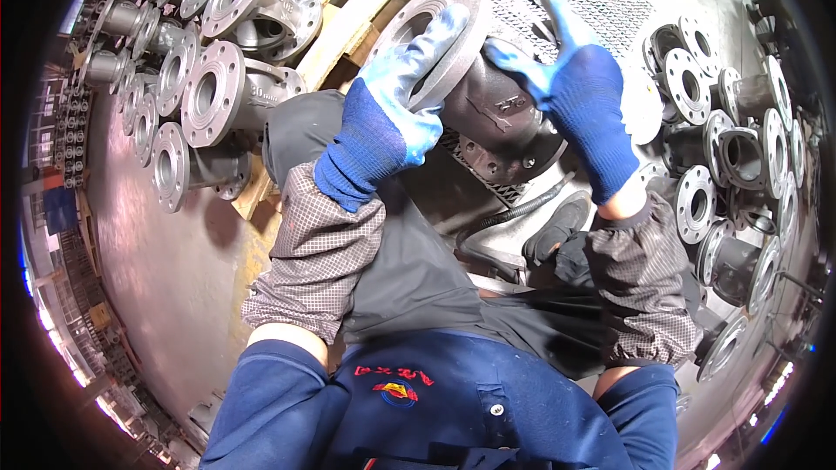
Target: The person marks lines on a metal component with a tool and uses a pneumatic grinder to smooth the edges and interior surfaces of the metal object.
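A grey flanged valve body [498,104] lies tilted in front of me, its large round flange [470,30] facing up and to the left. My left hand [401,78], in a blue coated glove, grips that flange, with fingers reaching over the ring across its bore. On the casting's right side is my right hand [562,65], gloved alike, its thumb and forefinger spread wide. The thumb lies close against the casting; whether it presses on it I cannot tell. The other right fingers are largely hidden. A second flange [505,161] shows at the casting's lower end.
Under the casting is a metal mesh surface [601,0]. Several flanged castings [209,91] stand on a wooden pallet [348,22] at the left, and several more [736,157] are stacked at the right. A dark hose [514,213] runs below the work, near my shoe [562,226].
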{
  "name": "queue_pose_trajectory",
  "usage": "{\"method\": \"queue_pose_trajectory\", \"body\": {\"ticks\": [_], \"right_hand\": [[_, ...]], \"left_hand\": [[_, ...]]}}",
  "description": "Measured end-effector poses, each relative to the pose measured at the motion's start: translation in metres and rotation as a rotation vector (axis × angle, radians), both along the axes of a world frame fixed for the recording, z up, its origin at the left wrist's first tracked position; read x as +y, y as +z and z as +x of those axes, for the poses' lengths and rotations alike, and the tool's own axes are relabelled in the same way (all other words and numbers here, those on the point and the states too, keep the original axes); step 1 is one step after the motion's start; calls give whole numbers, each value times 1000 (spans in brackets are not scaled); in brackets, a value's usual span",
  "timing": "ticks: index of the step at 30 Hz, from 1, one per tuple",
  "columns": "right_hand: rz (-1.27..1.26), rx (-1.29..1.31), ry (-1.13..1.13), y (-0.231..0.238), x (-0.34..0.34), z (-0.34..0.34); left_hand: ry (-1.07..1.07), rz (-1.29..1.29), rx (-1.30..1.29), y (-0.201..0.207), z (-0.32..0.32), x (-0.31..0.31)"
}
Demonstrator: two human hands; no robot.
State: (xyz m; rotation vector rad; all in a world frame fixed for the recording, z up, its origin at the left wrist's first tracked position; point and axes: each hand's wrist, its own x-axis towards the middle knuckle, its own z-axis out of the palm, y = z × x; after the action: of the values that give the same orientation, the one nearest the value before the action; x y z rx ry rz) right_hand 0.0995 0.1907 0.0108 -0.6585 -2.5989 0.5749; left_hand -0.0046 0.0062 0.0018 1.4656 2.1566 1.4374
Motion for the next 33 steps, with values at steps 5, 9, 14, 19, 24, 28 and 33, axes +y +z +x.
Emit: {"method": "queue_pose_trajectory", "body": {"ticks": [5,9,14,19,24,28,33], "right_hand": [[-24,-163,-29,1,-2,-2],[-309,-279,-43,16,0,9],[-65,6,20,-15,20,7],[-543,199,132,-22,45,73],[-1274,56,55,-16,-6,146],[-1383,102,-69,-46,-74,175],[-1535,213,-332,-55,-87,169]], "left_hand": [[82,-59,-67,3,3,-5],[85,-1,124,-2,-2,-6],[87,-77,-167,-1,4,-4],[126,-43,-78,-6,2,-14],[150,-24,-130,-5,-1,-27],[286,-2,-319,-16,-4,-28],[348,-77,-319,-11,-9,-30]]}}
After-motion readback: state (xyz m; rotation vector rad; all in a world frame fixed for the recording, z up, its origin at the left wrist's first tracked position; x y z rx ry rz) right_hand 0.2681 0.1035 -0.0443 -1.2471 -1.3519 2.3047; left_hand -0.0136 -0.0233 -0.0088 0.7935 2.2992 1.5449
